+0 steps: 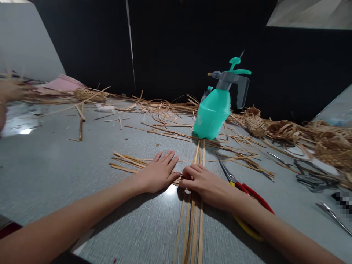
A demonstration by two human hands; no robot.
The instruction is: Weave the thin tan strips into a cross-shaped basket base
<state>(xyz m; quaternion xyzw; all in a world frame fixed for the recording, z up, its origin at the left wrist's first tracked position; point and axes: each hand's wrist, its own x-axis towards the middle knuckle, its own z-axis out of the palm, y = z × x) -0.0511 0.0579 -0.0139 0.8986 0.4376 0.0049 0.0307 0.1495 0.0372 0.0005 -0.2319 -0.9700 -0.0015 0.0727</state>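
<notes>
My left hand [158, 174] lies flat, fingers stretched out, pressing on a bundle of thin sideways strips [126, 160] that look like bamboo or cane. Beside it, my right hand [200, 182] has its fingers curled and pinched on the strips at the spot where they cross. Several lengthwise strips [194, 227] run from the table's near edge under the right hand and out beyond it towards the spray bottle [213, 112]. My right hand and the strips hide most of the crossing. Red-and-yellow handled scissors [231, 177] lie partly under my right forearm.
Loose strips [176, 110] litter the back of the grey table [66, 176]. Woven pieces [254, 124] are heaped at the right, near tweezers [334, 214] and dark-handled tools [316, 179]. At the far left another person's hand [13, 91] is near a pink container [64, 83].
</notes>
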